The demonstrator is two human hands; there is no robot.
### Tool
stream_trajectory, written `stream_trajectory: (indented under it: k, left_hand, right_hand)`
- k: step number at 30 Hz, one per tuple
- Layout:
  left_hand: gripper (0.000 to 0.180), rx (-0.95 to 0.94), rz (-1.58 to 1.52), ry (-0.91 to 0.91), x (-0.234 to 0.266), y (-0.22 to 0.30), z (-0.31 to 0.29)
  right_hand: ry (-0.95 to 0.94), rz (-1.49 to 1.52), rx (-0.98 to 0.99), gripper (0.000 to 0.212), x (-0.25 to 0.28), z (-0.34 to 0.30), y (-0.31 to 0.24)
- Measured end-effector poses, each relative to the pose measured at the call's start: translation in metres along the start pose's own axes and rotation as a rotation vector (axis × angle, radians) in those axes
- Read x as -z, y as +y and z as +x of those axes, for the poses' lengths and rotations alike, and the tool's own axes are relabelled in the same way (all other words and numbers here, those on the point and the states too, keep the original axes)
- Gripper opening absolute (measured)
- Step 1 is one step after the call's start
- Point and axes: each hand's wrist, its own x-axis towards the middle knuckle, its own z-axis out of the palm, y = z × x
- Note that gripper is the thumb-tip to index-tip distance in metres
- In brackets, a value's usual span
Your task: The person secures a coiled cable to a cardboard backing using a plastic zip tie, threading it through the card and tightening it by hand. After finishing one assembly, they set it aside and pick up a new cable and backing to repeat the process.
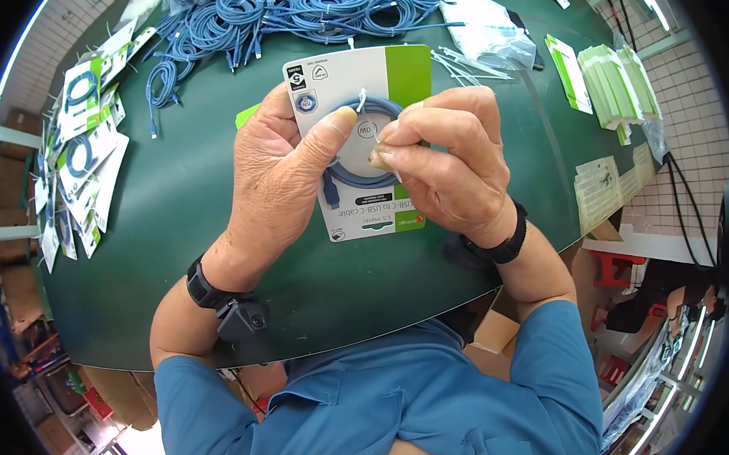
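Observation:
A white and green backing card (408,79) with a coiled blue cable (358,179) on its front is held up over the table. My left hand (282,163) grips the card by its left side, its thumb pressed on the coil beside a white cable tie (362,98) at the coil's top. In front of the card's right side, my right hand (457,154) is closed with thumb and forefinger pinched together over the middle of the coil. Whatever is between those fingertips is too small or hidden to make out.
Coiled blue cables (252,15) heap along the table's far side. Loose white cable ties (473,65) lie by a clear plastic bag (487,25). Carded cables (87,146) pile at the left edge. Stacked green-white cards (610,88) sit at the far right of the green table (179,195).

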Motion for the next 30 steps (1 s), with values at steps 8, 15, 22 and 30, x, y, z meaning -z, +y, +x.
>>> stream_trajectory:
  k: [8, 15, 22, 30]
  left_hand:
    - [0.027, -0.042, 0.0, 0.027, -0.001, -0.001, 0.001]
    - [0.031, -0.065, -0.004, 0.043, -0.001, -0.001, -0.001]
    - [0.034, -0.072, -0.011, 0.049, -0.001, 0.0, -0.002]
    - [0.033, -0.07, -0.011, 0.034, 0.002, -0.003, -0.001]
  right_hand:
    - [-0.024, 0.11, 0.01, 0.031, -0.003, -0.008, -0.006]
    - [-0.017, 0.178, 0.008, 0.031, -0.005, -0.01, -0.009]
    - [-0.02, 0.258, -0.025, 0.032, -0.002, -0.007, -0.012]
    - [-0.025, 0.337, -0.065, 0.028, 0.001, -0.007, -0.013]
